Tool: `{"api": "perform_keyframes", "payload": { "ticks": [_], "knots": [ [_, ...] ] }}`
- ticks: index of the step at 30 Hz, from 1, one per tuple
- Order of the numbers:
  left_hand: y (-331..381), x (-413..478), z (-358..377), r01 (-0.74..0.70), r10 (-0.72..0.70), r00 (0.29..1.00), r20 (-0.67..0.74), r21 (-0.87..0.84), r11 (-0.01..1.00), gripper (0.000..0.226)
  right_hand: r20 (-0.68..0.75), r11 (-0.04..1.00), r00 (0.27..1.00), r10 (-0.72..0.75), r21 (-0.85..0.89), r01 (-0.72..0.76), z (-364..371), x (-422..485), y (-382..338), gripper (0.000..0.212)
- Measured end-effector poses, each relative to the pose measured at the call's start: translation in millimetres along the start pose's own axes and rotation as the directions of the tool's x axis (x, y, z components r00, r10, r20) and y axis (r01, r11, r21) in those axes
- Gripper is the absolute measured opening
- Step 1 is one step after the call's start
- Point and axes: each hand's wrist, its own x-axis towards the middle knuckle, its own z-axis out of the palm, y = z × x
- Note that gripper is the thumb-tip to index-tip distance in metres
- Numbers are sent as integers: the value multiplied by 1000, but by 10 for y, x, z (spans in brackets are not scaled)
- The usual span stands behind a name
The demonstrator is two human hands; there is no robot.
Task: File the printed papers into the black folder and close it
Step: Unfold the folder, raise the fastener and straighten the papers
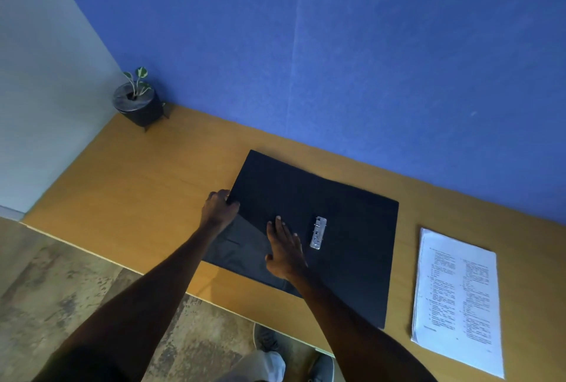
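Note:
The black folder lies spread out on the wooden desk, inside up, with its metal clip near the middle. My left hand grips the left cover at its outer edge, and that cover is partly lifted. My right hand rests flat on the folder just left of the clip, fingers spread. The stack of printed papers lies on the desk to the right of the folder, apart from both hands.
A small potted plant stands in the far left corner of the desk. A blue wall runs behind the desk. The desk's front edge is near my body, with shoes and floor below.

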Motion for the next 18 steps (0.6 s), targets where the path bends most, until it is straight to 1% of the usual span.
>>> {"api": "perform_keyframes", "payload": {
  "ticks": [2, 6, 9, 11, 14, 18],
  "knots": [
    [-42, 45, 51, 2, -2, 1000, 26, 17, 1000, 43, 10, 1000, 1000, 10, 14, -10, 37, 25, -3, 86],
    [-96, 63, 148, 20, -24, 997, 77, 53, 998, 62, 33, 1000, 999, 19, 21, -20, 85, 51, 4, 84],
    [-118, 76, 205, 41, -51, 990, 135, 72, 997, 65, 35, 1000, 999, 14, 10, -14, 91, 63, 22, 85],
    [-132, 82, 233, 37, -56, 984, 168, 114, 993, 67, 30, 1000, 1000, 9, -3, -9, 81, 55, 40, 85],
    [-126, 54, 295, -14, -25, 979, 205, 189, 982, 73, -32, 1000, 999, 20, 3, -20, 41, -41, 123, 84],
    [21, -31, 442, -170, 107, 966, 234, 271, 947, 86, -156, 997, 985, 68, -14, -71, -71, -306, 439, 87]
  ]
}}
